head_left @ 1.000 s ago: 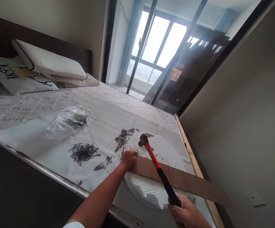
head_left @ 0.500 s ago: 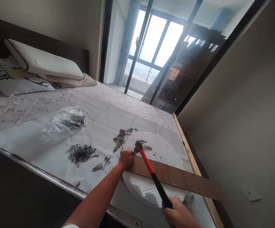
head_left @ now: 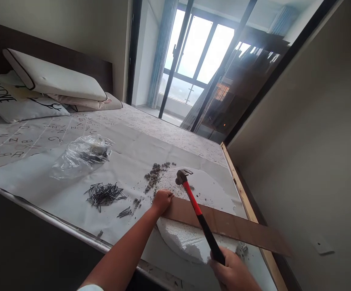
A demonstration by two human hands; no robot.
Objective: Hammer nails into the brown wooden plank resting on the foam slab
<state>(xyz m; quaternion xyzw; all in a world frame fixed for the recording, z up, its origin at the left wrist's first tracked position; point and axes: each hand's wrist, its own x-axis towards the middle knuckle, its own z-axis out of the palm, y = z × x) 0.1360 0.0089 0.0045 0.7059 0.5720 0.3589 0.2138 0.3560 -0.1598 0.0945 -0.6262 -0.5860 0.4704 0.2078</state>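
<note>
Right hand (head_left: 231, 266) wrapped round claw hammer (head_left: 192, 198) by its black grip, left hand (head_left: 162, 201) curled at brown board's (head_left: 238, 225) left end, can't tell what fingertips pinch, board across white foam slab (head_left: 189, 241), nail pile (head_left: 105, 195) further left.

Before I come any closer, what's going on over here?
A person's right hand grips a red-and-black-handled claw hammer, its head near the left hand, which rests at the near end of a long brown board. Whether those fingers pinch anything is too small to tell. The board lies across a white, ragged-edged foam slab. Off to the left sit a loose pile of dark metal nails and a crumpled clear plastic bag.
</note>
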